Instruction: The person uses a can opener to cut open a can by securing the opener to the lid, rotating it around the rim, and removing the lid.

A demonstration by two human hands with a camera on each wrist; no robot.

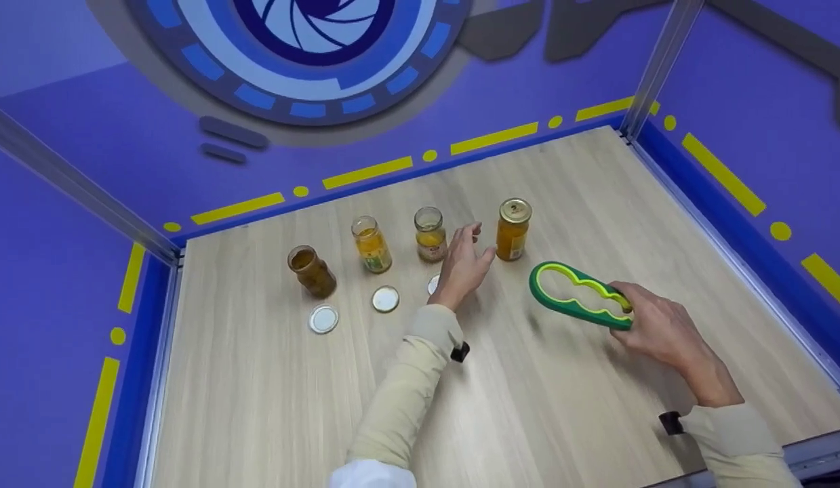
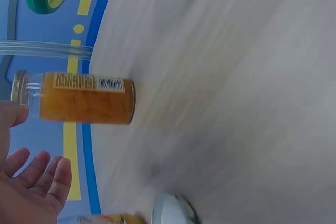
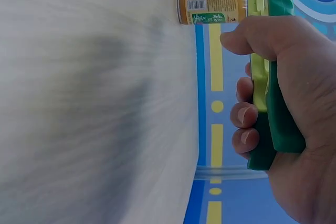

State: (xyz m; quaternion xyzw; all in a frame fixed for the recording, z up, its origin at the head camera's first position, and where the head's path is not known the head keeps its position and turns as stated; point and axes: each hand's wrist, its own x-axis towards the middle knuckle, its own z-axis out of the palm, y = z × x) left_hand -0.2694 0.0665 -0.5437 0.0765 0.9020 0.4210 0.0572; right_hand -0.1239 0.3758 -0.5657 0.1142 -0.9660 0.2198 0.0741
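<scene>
My left hand (image 1: 466, 264) reaches toward a capped jar (image 1: 512, 234) of orange contents with a gold lid, its fingers spread and nothing in them. In the left wrist view the thumb is right at the lid of that jar (image 2: 86, 98), the other fingers relaxed below. My right hand (image 1: 660, 325) grips the end of a green jar opener (image 1: 572, 308) with a scalloped yellow-green inner edge, held above the table to the right of the capped jar. The right wrist view shows thumb and fingers wrapped round the opener (image 3: 283, 114).
Left of the capped jar stand three lidless jars: one with yellow contents (image 1: 431, 237), another yellow one (image 1: 372, 247) and a brown one (image 1: 312, 272). Loose lids (image 1: 386, 299) lie in front of them, one partly hidden by my left wrist. Blue panels (image 1: 365, 159) border the wooden table (image 1: 257, 407).
</scene>
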